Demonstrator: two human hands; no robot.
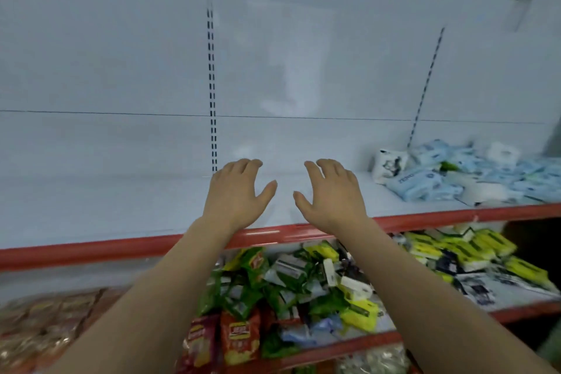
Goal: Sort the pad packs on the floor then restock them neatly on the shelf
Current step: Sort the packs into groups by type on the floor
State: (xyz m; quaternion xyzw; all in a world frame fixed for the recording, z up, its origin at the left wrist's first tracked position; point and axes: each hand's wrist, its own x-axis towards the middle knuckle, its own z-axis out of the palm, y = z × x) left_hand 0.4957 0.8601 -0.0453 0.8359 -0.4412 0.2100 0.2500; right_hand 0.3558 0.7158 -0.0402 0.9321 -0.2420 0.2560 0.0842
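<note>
— Hands first: where are they, and what do they carry?

— Both reach out over the white shelf (121, 209) near the middle of the view. The left hand (235, 191) and the right hand (331, 191) are palm down, fingers spread and relaxed, thumbs turned toward each other with a small gap between. Neither carries anything; whether the fingertips touch the shelf board I cannot tell.

— And the pad packs?

— A loose heap of pale blue and white pad packs (461, 173) lies on that same shelf at about 3 o'clock from the hands, well apart from the right hand. A white pack with a dark print (390, 165) stands tilted at the heap's near-left edge.

— What else is around?

— The shelf's red front edge (121, 247) runs under both forearms. Behind it, a white back panel with a slotted upright (211, 85) at 12 o'clock. On the lower shelf, at 6 o'clock, a jumble of green snack packets (243, 291), with orange-red ones (239, 340) below them; yellow-green packs (455, 249) at 4 o'clock; brownish wrapped goods (39, 322) at 8 o'clock, blurred.

— Anything blocking the way?

— Nothing lies between the hands and the heap; the shelf surface there is bare.
</note>
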